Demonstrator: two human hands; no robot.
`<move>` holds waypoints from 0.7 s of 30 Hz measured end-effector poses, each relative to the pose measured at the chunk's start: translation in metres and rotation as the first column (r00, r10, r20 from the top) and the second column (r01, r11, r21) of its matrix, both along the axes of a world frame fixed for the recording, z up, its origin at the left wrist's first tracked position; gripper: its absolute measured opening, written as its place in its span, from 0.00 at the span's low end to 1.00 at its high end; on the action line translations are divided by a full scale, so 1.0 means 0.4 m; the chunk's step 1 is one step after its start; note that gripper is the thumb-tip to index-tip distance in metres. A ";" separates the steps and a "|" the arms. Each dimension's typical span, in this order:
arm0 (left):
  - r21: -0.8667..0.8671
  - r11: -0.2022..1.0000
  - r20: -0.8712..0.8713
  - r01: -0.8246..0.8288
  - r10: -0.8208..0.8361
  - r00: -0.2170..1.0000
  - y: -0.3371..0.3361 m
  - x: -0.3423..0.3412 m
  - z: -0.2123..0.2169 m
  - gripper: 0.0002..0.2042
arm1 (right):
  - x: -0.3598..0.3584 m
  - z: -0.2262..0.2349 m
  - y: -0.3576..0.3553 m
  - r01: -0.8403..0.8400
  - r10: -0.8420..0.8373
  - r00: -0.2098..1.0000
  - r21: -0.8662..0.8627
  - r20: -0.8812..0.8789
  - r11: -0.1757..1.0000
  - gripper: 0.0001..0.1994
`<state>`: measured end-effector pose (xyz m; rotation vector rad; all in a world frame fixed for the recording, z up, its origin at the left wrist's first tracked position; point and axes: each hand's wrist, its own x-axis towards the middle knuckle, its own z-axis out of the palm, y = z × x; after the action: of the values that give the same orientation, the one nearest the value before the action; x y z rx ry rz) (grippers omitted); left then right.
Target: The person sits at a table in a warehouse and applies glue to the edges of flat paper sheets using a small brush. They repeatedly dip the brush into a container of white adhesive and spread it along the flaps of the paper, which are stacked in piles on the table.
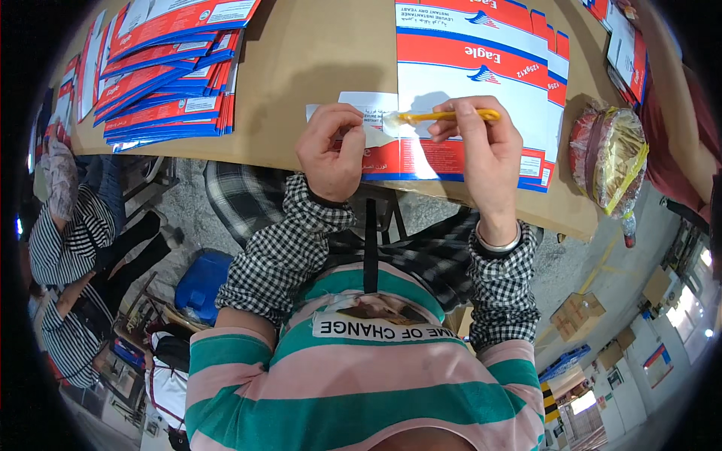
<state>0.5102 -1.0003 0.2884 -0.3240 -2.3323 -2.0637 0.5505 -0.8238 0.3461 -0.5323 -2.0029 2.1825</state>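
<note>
My right hand [489,143] grips a yellow-handled brush [444,116] between thumb and fingers. Its whitish, wet-looking tip [392,122] points left and rests over the flap of a flat red, white and blue carton [470,83]. This carton lies on top of several others fanned to the right on the table. My left hand [331,150] is closed, thumb against curled fingers, at the carton's left side flap [380,159]. Its fingers cover part of that flap, and their exact hold on it is partly hidden.
The brown table [293,45] has a pile of flat cartons [173,75] at left. A plastic-wrapped bundle [611,154] sits near the right edge. Another person's arm [677,90] is at far right beside more cartons [628,56]. A blue container [203,286] stands on the floor.
</note>
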 end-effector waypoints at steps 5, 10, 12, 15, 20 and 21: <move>-0.003 1.000 0.008 0.008 -0.008 1.000 -0.002 0.000 -0.004 0.03 | 0.009 0.016 0.000 0.047 -0.047 0.998 -0.013 -0.050 0.999 0.09; 0.026 1.000 -0.032 0.015 -0.015 0.999 -0.003 -0.004 -0.012 0.03 | 0.024 0.023 0.004 0.082 -0.080 0.997 -0.096 0.019 0.992 0.10; 0.019 1.000 -0.047 0.014 -0.013 0.999 -0.001 -0.007 -0.012 0.03 | 0.029 0.017 0.012 0.144 -0.146 0.989 -0.114 -0.010 0.983 0.10; 0.017 1.000 -0.047 0.009 -0.008 0.999 0.000 -0.006 -0.006 0.03 | 0.027 0.024 -0.001 0.090 -0.089 0.996 -0.068 0.029 0.994 0.10; 0.015 1.000 -0.043 0.015 -0.014 0.999 -0.003 -0.008 -0.015 0.03 | 0.037 0.044 -0.010 0.071 -0.073 0.997 -0.059 -0.037 0.996 0.10; 0.010 1.000 -0.047 0.017 -0.017 0.999 -0.004 -0.009 -0.015 0.03 | 0.037 0.048 -0.012 0.074 -0.075 0.996 -0.025 -0.039 0.997 0.10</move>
<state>0.5068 -1.0020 0.2823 -0.3883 -2.2994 -2.0522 0.5652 -0.8285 0.3654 -0.5531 -1.9080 2.1588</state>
